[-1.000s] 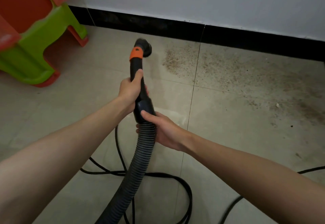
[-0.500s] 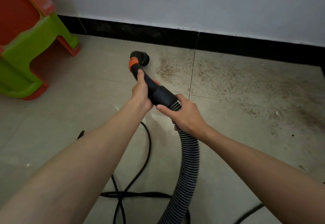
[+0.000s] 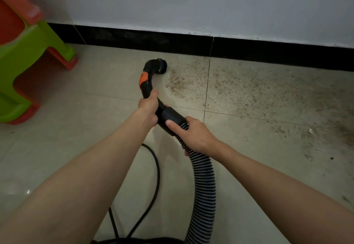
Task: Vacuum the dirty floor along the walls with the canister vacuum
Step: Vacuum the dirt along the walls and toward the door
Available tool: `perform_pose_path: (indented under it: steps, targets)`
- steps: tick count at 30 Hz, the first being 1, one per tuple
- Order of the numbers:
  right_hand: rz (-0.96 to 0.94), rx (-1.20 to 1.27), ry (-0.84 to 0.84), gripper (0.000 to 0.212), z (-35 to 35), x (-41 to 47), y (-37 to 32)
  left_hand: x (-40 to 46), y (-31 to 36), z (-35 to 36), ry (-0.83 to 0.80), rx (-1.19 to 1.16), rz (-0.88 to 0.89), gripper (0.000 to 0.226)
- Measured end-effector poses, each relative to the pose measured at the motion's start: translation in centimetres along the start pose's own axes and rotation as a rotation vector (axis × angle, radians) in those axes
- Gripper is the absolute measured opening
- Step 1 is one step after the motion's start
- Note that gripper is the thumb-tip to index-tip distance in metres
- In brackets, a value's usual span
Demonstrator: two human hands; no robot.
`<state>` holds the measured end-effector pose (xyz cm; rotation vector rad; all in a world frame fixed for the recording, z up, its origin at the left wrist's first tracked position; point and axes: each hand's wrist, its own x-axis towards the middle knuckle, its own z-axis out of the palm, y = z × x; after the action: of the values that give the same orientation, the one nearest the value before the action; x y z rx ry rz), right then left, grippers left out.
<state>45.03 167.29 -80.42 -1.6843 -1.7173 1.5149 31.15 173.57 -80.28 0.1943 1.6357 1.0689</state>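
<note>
My left hand (image 3: 148, 107) grips the black curved vacuum handle (image 3: 146, 85), just below its orange band (image 3: 144, 77). The round brush nozzle (image 3: 160, 67) at its tip sits low over the pale tiles, at the left edge of a brown dirt patch (image 3: 177, 83). My right hand (image 3: 191, 134) grips the joint where the ribbed grey hose (image 3: 204, 182) meets the handle. More dirt (image 3: 268, 98) spreads to the right along the black skirting (image 3: 191, 45) under the white wall.
A green and orange plastic stool (image 3: 28, 52) stands at the far left against the wall. A black power cord (image 3: 156, 169) loops over the tiles between my arms, and the hose runs down to the bottom edge. A small white scrap (image 3: 310, 131) lies on the right.
The nozzle has moved forward toward the skirting and reached the dirt patch's edge. The hose has swung from left of my right hand to its right side. Both hands kept their grip.
</note>
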Motion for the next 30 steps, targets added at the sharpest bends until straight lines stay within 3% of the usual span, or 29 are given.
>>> perform_pose_path:
  steps: [6, 20, 30]
  targets:
    - [0.014, 0.282, -0.054, 0.049, -0.5, 4.1, -0.4, 2.9, 2.1, 2.1, 0.060, 0.097, 0.088, 0.041]
    - [0.002, 0.254, 0.158, 0.050, -0.5, 6.7, 1.7, 5.1, 2.7, 6.2, 0.180, 0.360, 0.227, 0.051]
    - [0.057, 0.394, 0.236, 0.039, -3.8, 3.1, 5.2, 1.4, -0.4, 11.8, 0.125, 0.523, 0.290, 0.050]
